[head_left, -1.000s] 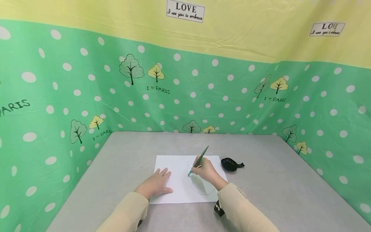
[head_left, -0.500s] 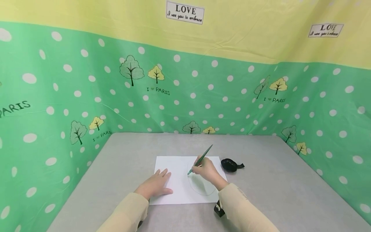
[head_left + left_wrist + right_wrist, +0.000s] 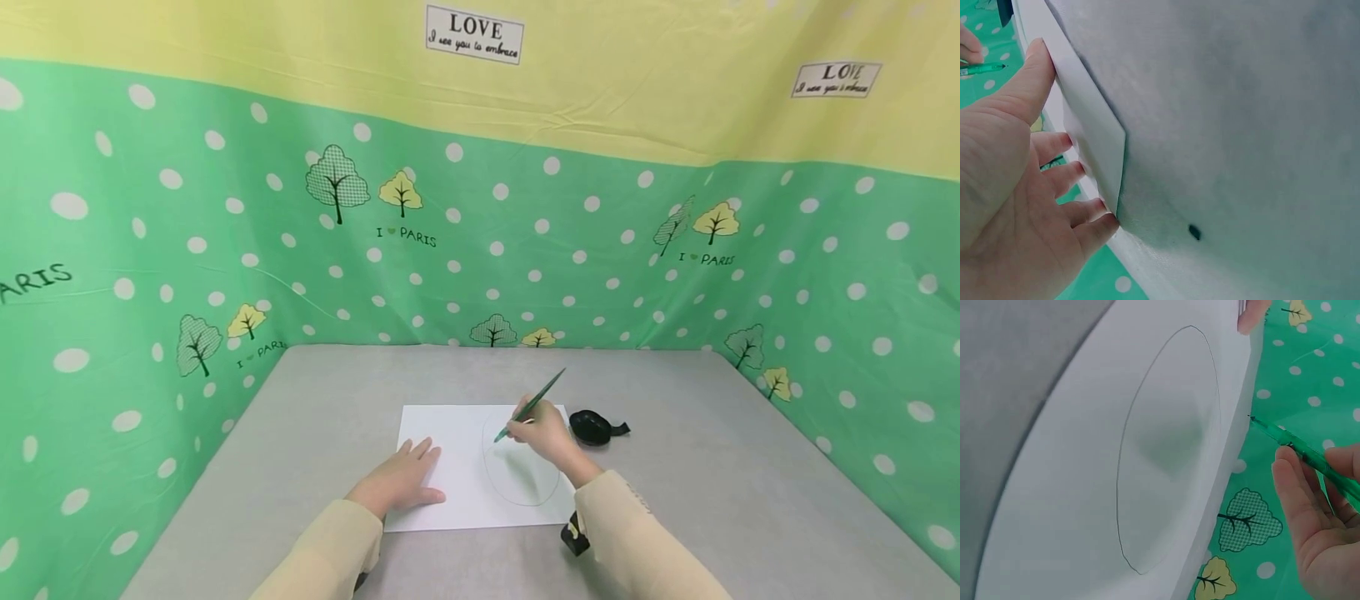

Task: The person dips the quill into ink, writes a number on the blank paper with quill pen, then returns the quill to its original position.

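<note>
A white sheet of paper lies on the grey table, with a thin oval outline drawn on its right half. My left hand rests spread on the left side of the sheet, its fingertips touching the paper in the left wrist view. Between thumb and fingers my right hand pinches a green pen, tilted with its upper end to the right. In the right wrist view the pen's dark tip appears slightly apart from the paper. The oval's top right is partly hidden by the hand in the head view.
A small black pan-shaped object lies just right of the paper. A black item shows at the right cuff, partly hidden by the sleeve. Grey table surrounds the sheet, and a green and yellow printed curtain encloses its back and sides.
My right hand has moved slightly right with the pen, whose tip has left the oval's left edge and now sits inside the outline. The left hand stays in place.
</note>
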Demonstrator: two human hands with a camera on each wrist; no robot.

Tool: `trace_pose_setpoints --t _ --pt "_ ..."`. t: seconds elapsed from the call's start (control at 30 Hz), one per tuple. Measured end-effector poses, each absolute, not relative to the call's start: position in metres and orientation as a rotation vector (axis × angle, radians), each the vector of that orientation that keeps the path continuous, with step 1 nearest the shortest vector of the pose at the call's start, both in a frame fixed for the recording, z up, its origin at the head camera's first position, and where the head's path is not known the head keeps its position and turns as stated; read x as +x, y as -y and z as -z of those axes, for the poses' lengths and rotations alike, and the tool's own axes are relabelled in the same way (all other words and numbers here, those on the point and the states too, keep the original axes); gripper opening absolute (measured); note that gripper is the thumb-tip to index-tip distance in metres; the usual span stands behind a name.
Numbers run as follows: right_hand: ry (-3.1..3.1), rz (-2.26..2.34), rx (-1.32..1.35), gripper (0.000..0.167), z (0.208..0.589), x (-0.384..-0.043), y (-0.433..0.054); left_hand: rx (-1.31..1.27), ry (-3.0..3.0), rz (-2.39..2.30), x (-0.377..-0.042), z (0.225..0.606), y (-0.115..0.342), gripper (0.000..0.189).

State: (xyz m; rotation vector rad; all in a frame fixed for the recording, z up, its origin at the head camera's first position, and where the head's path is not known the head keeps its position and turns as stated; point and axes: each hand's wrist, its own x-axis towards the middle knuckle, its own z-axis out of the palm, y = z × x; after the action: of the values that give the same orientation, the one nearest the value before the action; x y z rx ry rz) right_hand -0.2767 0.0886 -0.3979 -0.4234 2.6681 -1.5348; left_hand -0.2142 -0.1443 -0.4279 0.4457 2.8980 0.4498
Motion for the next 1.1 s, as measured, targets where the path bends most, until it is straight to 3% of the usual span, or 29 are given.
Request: trace_pose_setpoints --t 1.1 --pt "-2.693 1.664 -0.165 0.005 0.394 -0.283 -0.14 0.446 -2.888 -0.475 -0.211 0.421 0.145 0.072"
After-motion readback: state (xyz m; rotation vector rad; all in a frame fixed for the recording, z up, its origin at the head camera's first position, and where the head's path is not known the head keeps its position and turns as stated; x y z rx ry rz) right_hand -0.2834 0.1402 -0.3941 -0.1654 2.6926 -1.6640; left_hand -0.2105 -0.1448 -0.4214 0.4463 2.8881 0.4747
